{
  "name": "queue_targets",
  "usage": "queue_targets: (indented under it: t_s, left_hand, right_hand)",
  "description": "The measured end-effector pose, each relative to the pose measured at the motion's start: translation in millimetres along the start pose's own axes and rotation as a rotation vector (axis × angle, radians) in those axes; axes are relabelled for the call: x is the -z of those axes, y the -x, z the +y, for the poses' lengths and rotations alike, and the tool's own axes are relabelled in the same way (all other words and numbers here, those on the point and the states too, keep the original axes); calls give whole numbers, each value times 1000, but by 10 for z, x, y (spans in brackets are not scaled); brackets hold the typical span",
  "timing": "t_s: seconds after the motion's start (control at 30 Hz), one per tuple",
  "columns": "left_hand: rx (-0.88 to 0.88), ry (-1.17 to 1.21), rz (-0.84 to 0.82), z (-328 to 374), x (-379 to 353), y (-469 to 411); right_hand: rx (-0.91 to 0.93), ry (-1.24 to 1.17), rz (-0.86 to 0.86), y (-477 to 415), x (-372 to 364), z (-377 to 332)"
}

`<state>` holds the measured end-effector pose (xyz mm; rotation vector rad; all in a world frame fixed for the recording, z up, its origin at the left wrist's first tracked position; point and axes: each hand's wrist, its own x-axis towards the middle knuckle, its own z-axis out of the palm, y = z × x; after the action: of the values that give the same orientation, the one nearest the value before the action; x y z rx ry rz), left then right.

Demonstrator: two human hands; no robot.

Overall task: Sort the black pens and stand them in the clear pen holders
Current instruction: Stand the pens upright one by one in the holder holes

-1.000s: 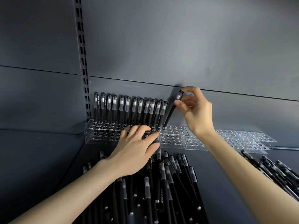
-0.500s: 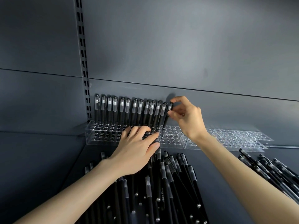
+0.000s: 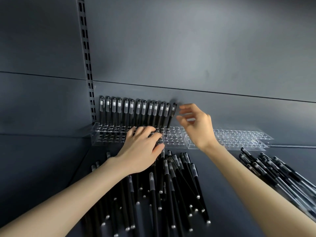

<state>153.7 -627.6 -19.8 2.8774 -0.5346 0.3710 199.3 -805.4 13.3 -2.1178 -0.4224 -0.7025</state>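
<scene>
Head view: the flat left hand (image 3: 142,149) hides part of the clear pen holder (image 3: 106,139); loose black pens (image 3: 171,185) run off-frame below. Blurred right hand (image 3: 196,127), fingers spread, empty, hangs beside the last standing pen (image 3: 171,117).

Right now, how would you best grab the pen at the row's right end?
Pinch the rightmost pen at its capped top, from the right and above: the standing row crowds its left, and its tip sits in the clear holder.
</scene>
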Motion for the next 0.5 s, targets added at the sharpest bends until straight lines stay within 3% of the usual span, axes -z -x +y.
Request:
queue_targets:
  t_s: [0.17, 0.37, 0.5]
  left_hand:
    - [112, 89, 30, 240, 75, 418]
    - [380, 120, 121, 708, 64, 957]
    - [523, 63, 96, 1013, 4, 1170]
  right_hand:
    - [-49, -40, -121, 435, 184, -29]
    - [69, 81, -430, 960, 332, 46]
    - [120, 170, -626, 1188, 366, 51]
